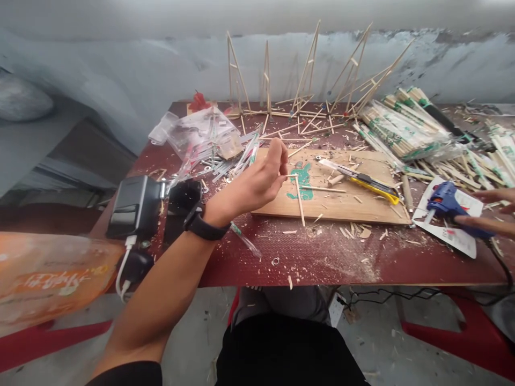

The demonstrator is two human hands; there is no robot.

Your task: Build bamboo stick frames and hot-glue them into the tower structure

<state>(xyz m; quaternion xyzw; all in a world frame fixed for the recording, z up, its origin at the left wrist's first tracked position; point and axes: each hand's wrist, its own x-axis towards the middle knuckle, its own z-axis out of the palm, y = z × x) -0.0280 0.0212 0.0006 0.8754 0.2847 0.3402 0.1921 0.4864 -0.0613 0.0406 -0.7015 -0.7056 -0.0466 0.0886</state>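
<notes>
My left hand (265, 174), with a black watch on its wrist, pinches a short wooden stick. The stick's free end meets a longer wooden stick (300, 201) that slants down over the cutting board (273, 208); whether they are joined I cannot tell. Another thin stick (325, 189) lies just right of them, over a green printed patch on the board. At the far right edge my right hand (497, 212) is partly out of view, fingers apart, its lower finger across the handle of a blue glue gun (444, 199). The glue gun rests on a white card (464, 246).
A yellow box cutter (372, 187) lies on the board. Stick frames (309, 67) stand along the wall. Bundled sticks (396, 134) lie at right. Plastic bags (205, 131) and a black device with a cable (134, 206) sit at left. Wood scraps litter the red table (249, 271).
</notes>
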